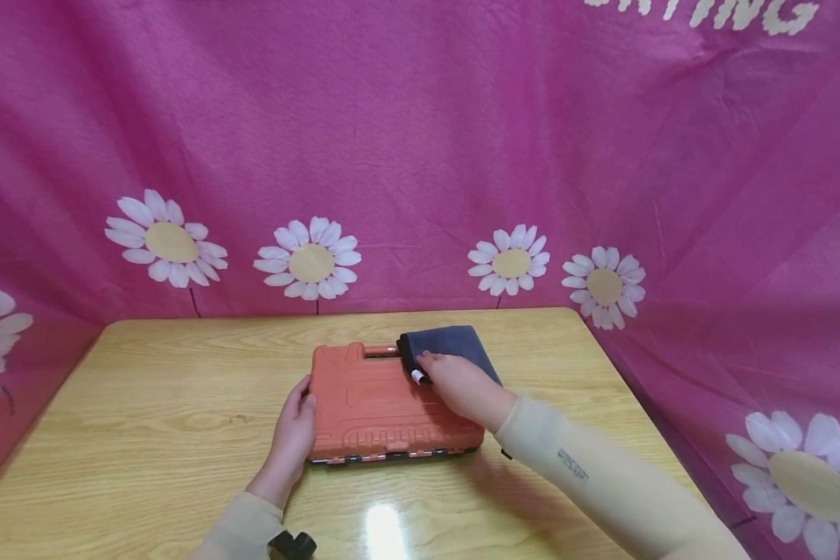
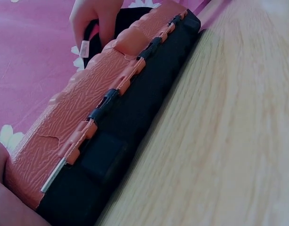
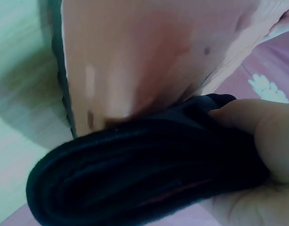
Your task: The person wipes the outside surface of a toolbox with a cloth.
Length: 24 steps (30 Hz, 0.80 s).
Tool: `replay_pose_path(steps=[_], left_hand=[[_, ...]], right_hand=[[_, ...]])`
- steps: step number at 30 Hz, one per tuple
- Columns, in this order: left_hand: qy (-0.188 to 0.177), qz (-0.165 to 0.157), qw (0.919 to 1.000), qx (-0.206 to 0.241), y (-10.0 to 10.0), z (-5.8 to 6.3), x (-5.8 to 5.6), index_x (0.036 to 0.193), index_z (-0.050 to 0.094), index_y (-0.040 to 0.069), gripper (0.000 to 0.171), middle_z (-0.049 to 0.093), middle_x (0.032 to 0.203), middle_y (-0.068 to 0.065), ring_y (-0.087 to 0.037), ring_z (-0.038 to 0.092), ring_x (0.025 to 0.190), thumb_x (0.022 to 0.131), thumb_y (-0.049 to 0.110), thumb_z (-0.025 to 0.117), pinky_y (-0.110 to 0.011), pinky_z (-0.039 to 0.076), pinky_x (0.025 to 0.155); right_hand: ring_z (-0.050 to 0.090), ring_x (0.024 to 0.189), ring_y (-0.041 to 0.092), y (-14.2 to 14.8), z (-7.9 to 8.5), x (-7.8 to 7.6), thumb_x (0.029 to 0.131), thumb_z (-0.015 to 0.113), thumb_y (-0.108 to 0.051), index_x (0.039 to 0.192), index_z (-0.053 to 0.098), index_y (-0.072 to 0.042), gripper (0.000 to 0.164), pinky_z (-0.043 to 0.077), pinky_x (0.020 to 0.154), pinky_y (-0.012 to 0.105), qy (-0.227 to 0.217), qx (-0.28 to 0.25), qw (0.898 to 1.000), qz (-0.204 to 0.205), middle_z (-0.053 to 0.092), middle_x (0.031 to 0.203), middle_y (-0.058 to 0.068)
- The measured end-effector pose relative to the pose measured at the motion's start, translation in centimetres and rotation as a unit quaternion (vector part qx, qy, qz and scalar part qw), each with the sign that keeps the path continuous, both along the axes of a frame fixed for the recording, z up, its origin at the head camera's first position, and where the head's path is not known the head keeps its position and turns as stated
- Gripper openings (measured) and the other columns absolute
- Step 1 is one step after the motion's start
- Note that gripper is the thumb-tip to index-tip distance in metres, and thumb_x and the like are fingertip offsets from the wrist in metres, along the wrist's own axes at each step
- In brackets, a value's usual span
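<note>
A closed orange case (image 1: pixel 371 397), contents hidden, lies on the tabletop (image 1: pixel 147 428). The right hand (image 1: pixel 465 385) pinches folded dark fabric (image 1: pixel 455 341) over it; the left hand (image 1: pixel 294 435), fingers extended, touches its left side.

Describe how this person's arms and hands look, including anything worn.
The left sleeve and right sleeve are pale beige, ending at the wrists; the right bears small dark lettering. A black device sits at the left wrist. Left hand and right hand are ungloved.

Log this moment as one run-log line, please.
left hand: touching left side of orange case | right hand: gripping folded dark cloth at case's far right corner | case: closed, on wooden table
</note>
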<state>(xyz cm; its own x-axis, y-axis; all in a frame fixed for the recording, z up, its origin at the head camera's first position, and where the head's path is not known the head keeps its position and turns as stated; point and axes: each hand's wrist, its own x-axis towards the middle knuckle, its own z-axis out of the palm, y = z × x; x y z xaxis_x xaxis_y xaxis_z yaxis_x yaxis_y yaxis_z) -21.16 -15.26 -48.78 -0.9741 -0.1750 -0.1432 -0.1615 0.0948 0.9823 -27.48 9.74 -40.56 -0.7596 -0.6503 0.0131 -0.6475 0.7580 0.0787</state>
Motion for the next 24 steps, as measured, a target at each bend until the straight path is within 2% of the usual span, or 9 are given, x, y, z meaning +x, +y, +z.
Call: replay_pose_path(steps=[7,11,17,24], left_hand=[[-0.005,0.004,1.0,-0.001,0.0,-0.1,0.0,0.153,0.015,0.007,0.05,0.018,0.157,-0.023,-0.035,0.019,0.14,0.104,0.016,0.026,-0.054,0.021,0.116],[-0.006,0.008,1.0,0.001,-0.1,-0.1,-0.1,0.153,0.016,0.008,0.05,0.018,0.157,-0.023,-0.034,0.019,0.14,0.104,0.016,0.026,-0.053,0.021,0.116],[-0.008,0.011,0.9999,0.008,-0.1,-0.1,-0.1,0.153,0.015,0.009,0.05,0.018,0.158,-0.021,-0.033,0.02,0.14,0.105,0.017,0.024,-0.053,0.022,0.116],[0.003,0.008,0.9999,0.012,0.0,-0.2,0.0,0.152,0.016,0.006,0.05,0.02,0.157,-0.022,-0.033,0.021,0.14,0.104,0.016,0.025,-0.053,0.021,0.117]], right_hand=[[0.056,0.117,0.023,0.0,0.1,2.7,0.095,0.053,-0.007,0.135,0.052,-0.004,0.04,0.052,0.096,0.037,-0.015,0.044,0.999,-0.005,0.06,0.134,0.014],[0.057,0.115,0.023,0.3,0.1,4.4,0.092,0.056,-0.004,0.134,0.052,-0.002,0.042,0.054,0.093,0.036,0.001,0.055,0.998,0.027,0.06,0.132,0.015],[0.058,0.113,0.026,1.0,-0.4,6.8,0.089,0.059,-0.001,0.131,0.054,-0.001,0.042,0.056,0.09,0.036,0.014,0.018,0.998,0.055,0.06,0.131,0.016],[0.06,0.11,0.026,1.9,-0.8,9.7,0.089,0.055,0.004,0.128,0.056,-0.001,0.04,0.058,0.085,0.034,0.047,-0.006,0.996,0.08,0.063,0.128,0.015]])
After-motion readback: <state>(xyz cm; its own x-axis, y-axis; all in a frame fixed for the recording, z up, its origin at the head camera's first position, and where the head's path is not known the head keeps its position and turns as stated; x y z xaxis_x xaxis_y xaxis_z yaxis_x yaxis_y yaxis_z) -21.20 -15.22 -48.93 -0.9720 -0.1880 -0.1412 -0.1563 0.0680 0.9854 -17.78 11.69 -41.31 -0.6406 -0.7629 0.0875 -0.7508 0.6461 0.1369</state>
